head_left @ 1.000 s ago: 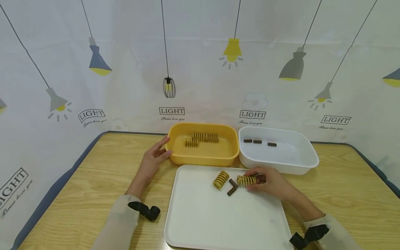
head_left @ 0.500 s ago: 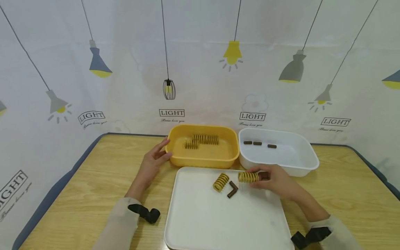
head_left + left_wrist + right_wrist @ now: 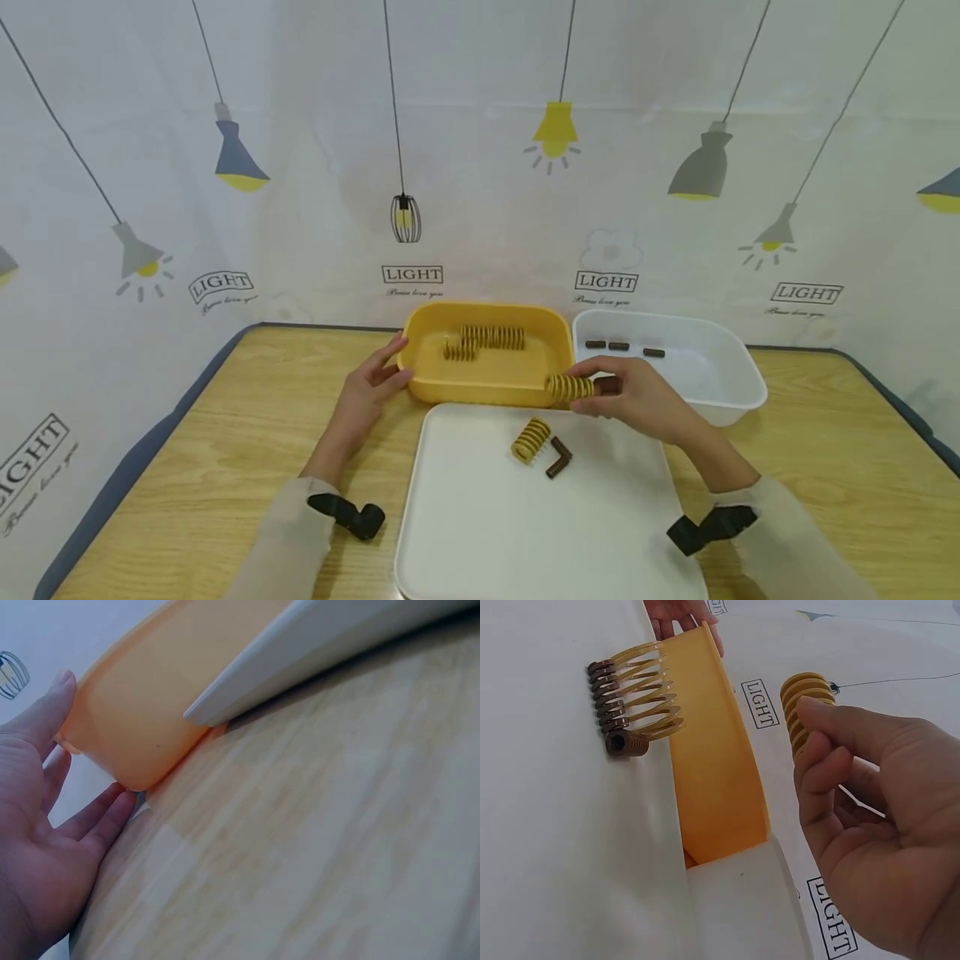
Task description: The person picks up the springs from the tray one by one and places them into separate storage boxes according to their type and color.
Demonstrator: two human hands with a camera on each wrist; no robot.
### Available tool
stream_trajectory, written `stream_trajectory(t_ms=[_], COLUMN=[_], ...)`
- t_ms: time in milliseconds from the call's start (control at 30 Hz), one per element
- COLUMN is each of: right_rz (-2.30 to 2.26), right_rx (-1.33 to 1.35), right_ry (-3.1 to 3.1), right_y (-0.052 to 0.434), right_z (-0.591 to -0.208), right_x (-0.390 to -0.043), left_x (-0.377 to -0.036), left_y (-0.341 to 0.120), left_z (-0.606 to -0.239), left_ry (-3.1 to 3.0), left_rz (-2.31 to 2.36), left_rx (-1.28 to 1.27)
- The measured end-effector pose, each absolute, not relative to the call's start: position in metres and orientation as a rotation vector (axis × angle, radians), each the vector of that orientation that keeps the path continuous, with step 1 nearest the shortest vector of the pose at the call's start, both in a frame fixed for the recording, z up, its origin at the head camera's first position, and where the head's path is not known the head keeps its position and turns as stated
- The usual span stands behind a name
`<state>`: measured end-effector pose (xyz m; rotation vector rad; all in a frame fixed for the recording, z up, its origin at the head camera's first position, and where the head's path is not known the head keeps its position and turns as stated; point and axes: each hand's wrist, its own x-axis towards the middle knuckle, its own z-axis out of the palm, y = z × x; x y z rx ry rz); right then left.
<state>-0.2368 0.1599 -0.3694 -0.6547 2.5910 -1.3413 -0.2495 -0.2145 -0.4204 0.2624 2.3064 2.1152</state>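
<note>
My right hand pinches a yellow coil spring between thumb and fingers, raised near the front right corner of the yellow bin. The right wrist view shows the thumb laid across its coils and the other fingers curled in. At the bin's left end, my left hand rests with fingers spread; in the left wrist view its fingertips touch the bin's end wall. Below, on the white tray, lie another yellow spring and two small brown springs. Several yellow springs lie inside the yellow bin.
A white bin stands right against the yellow one, with three small brown springs in it. The tray lies right in front of both bins on the wooden table. A printed cloth hangs behind.
My right hand has lifted the yellow spring off the tray and carried it up and left to the yellow bin's front right corner. The left hand has stayed in place.
</note>
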Motion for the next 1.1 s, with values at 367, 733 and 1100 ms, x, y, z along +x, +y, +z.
stream_trajectory(t_ms=[367, 733, 1100], right_rz=[-1.300, -1.224, -1.212], right_rx=[-0.706, -0.737, -0.684], right_ry=[2.632, 2.646, 2.619], right_y=[0.133, 0.099, 0.088], right_z=[-0.363, -0.364, -0.371], right_x=[-0.259, -0.279, -0.291], left_x=[-0.252, -0.251, -0.263], left_y=[-0.213, -0.218, -0.221], left_z=[-0.419, -0.426, -0.449], left_ry=[2.321, 2.299, 2.286], left_rz=[2.113, 2.149, 2.195], left_rx=[0.284, 0.295, 0.349])
